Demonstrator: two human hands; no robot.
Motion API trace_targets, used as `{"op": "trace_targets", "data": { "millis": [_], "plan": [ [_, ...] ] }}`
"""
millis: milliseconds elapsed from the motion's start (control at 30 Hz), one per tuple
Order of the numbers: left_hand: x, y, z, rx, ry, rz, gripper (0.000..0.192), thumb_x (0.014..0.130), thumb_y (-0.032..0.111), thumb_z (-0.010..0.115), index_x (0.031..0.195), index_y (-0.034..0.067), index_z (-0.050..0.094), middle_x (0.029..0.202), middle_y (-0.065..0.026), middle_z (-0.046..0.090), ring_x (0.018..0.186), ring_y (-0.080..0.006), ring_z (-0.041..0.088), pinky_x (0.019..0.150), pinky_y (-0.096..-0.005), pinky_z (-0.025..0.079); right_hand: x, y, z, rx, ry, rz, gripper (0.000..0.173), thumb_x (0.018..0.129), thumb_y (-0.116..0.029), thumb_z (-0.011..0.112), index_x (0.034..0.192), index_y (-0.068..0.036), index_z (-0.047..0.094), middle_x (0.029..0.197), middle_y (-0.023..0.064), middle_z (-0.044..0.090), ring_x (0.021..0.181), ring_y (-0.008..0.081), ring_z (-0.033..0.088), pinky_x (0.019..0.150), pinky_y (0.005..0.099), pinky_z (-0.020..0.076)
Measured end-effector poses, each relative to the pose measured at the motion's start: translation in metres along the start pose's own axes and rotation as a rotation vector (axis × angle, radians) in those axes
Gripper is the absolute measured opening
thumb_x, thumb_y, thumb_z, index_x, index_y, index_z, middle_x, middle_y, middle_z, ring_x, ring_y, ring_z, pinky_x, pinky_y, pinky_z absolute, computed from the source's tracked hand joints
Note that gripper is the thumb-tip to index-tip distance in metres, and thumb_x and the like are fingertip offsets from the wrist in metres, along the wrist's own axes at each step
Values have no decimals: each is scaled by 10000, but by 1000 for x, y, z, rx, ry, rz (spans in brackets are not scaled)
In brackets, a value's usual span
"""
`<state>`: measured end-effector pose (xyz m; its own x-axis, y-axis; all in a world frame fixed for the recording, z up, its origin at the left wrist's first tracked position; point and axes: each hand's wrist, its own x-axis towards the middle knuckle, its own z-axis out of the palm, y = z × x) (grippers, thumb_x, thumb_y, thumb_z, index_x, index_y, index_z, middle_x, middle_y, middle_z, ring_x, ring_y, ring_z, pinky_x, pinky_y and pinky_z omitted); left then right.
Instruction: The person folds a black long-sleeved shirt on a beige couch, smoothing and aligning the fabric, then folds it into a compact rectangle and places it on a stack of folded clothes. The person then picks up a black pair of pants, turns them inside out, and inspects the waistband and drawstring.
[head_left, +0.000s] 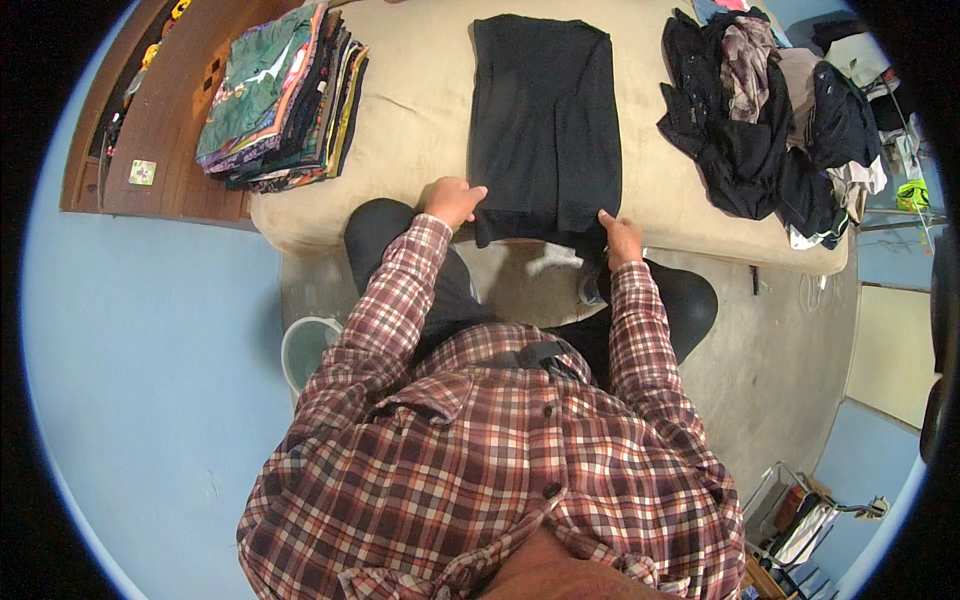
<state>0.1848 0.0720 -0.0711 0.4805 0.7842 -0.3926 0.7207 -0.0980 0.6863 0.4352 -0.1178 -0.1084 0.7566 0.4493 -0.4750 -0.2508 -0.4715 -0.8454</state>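
A black garment (540, 120) lies folded into a long rectangle on the beige mattress (420, 82), its lower end at the front edge. My left hand (454, 201) grips its lower left corner, thumb on top. At the lower right corner, my right hand (621, 238) pinches the cloth the same way; the fingers beneath are hidden. A lengthwise fold line runs down the right half of the garment. Some of the black cloth hangs a little past the mattress edge, between my knees.
A neat stack of folded clothes (277, 105) stands at the left, against a wooden headboard (161, 112). Loose dark clothes (735, 127) are heaped on the right of the mattress. On the floor at my left is a pale bucket (307, 352). A metal rack (795, 517) stands behind me to the right.
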Motion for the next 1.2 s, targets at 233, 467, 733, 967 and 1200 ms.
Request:
{"op": "trace_targets", "data": {
  "millis": [233,467,733,967,1200],
  "plan": [
    [-13,1,12,-257,56,10,369,833,295,661,749,-62,627,668,-120,625,618,-200,577,611,-366,465,-23,-30,-13,-125,-216,49,433,833,-187,699,1139,102,602,1106,159,655,971,246,618,872,355,467],
    [-19,0,18,-210,162,67,313,832,256,664,732,-31,593,643,-102,564,621,-190,516,619,-374,446,-26,-30,-13,-15,-239,24,465,845,-177,672,1195,108,561,1108,171,647,1004,239,610,896,345,466],
    [-16,0,28,-413,204,11,263,815,142,680,950,-63,587,809,-142,630,723,-219,594,685,-379,483,0,-5,-12,-86,-46,-249,517,836,-102,647,1295,73,486,1191,215,611,1062,279,601,929,353,457],
    [-24,5,32,-201,436,171,482,840,68,619,1301,-13,508,1102,-246,641,1014,-335,633,919,-369,478,3,-4,-16,-266,-2,-475,471,837,-47,604,1295,30,528,1215,232,610,1172,313,570,1000,356,423],
    [-28,7,24,-26,271,342,283,887,92,581,1161,71,648,1111,-196,664,1006,-358,645,877,-401,510,-6,-12,-19,-261,-159,-229,240,857,21,537,1043,18,689,910,64,662,815,149,577,784,264,462]
  ]
}}
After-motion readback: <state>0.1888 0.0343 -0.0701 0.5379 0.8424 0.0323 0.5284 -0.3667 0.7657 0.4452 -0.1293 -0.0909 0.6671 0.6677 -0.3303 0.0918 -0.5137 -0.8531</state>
